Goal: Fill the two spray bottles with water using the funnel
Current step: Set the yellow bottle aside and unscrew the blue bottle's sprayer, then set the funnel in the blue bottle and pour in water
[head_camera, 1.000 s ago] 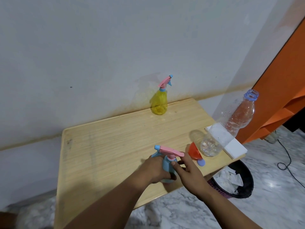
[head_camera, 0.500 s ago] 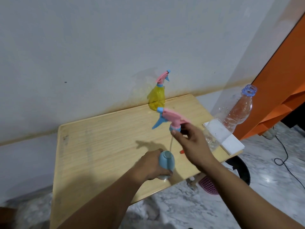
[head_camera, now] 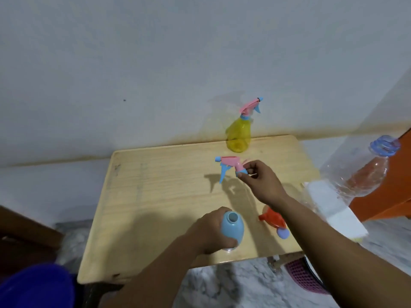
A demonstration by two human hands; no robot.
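My left hand (head_camera: 211, 232) grips the blue spray bottle (head_camera: 232, 228), which stands near the table's front edge with its neck uncapped. My right hand (head_camera: 261, 181) pinches the pink and blue spray head (head_camera: 230, 166) by its collar, low over the middle of the wooden table (head_camera: 155, 196). The orange funnel (head_camera: 273, 220) lies on its side to the right of the blue bottle. A yellow spray bottle (head_camera: 239, 134) with its head on stands at the table's back edge. A large clear water bottle (head_camera: 364, 174) stands at the table's right side.
A white block (head_camera: 333, 207) lies under the water bottle at the table's right edge. Below the table's right corner sits a pink basket (head_camera: 302, 278). A wall runs close behind the table. A blue object (head_camera: 35, 287) is at the bottom left.
My right hand has lifted the spray head out of the blue bottle and carried it away toward the table's middle, lower down. My left hand still holds the bottle.
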